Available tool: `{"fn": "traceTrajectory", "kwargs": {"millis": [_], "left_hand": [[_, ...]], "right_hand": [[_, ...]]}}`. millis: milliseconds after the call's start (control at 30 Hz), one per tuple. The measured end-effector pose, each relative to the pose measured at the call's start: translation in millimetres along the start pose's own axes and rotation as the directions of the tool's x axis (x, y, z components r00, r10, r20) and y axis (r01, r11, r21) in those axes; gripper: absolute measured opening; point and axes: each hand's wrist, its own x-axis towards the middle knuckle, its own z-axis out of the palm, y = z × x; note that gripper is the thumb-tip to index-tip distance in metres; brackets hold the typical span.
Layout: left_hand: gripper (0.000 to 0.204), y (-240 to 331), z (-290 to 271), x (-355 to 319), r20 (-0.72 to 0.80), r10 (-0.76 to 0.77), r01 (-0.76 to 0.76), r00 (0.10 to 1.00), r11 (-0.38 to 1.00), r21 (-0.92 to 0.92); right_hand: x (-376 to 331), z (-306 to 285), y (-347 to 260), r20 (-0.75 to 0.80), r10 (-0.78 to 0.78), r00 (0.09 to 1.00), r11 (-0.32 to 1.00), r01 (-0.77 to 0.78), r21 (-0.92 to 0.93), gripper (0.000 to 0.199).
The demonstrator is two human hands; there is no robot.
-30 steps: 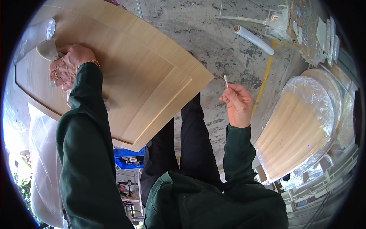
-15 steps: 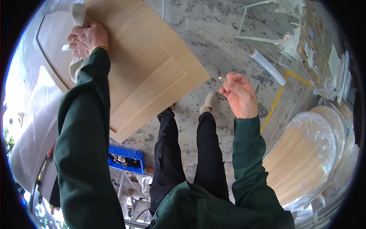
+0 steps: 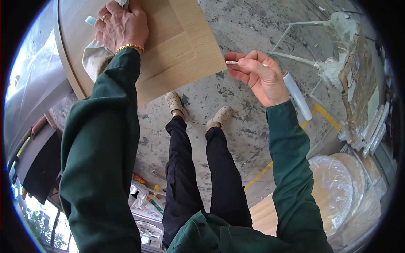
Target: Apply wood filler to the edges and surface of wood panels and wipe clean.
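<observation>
My left hand (image 3: 122, 27) rests over the light wood panel (image 3: 166, 46), fingers curled around a pale cloth (image 3: 96, 59) that hangs out below the palm. A pale green strip (image 3: 90, 20) pokes out beside those fingers; what it belongs to is hidden. At the panel's right corner, my right hand (image 3: 263, 76) pinches a cotton swab (image 3: 231, 63) between thumb and fingers. One swab tip points at the corner edge, brownish near its end; the other white tip shows behind the thumb. Whether the tip touches the wood I cannot tell.
A white film roll (image 3: 298, 96) lies on the worn concrete floor (image 3: 249, 29) beyond my right wrist. Farther right stand a metal frame with ragged wrapping (image 3: 337, 67) and round wood pieces in clear plastic (image 3: 337, 181). Plastic sheeting (image 3: 31, 97) hangs at the left.
My right hand has moved up to the panel's corner with the cotton swab. The left hand and cloth sit farther right, and the panel appears higher in view.
</observation>
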Motion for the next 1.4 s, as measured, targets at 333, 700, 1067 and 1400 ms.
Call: {"fn": "traceTrajectory", "kwargs": {"millis": [333, 700, 1067, 1400], "left_hand": [[0.04, 21.8, -31.5, -8.8, 0.032, -0.012, 0.012, 0.999, 1.0, -0.006], [0.039, 21.3, -27.1, -8.1, 0.047, -0.014, 0.014, 0.999, 1.0, -0.014], [0.039, 21.6, -25.9, -7.8, 0.061, -0.014, 0.014, 0.998, 1.0, 0.003], [0.038, 19.4, -23.4, -7.9, 0.016, 0.006, -0.007, 1.0, 1.0, 0.025]], "right_hand": [[8.5, 0.4, -16.8, 0.01, 0.062, 0.998, 0.983, -0.06, -0.174, 0.01], [11.9, -1.9, -19.5, 0.037, 0.058, 0.998, 0.957, -0.045, -0.287, 0.01], [11.7, -0.5, -19.6, 0.022, 0.054, 0.998, 0.946, -0.044, -0.323, 0.01], [12.4, -4.0, -18.4, 0.052, 0.046, 0.998, 0.959, -0.03, -0.28, 0.008]]}}
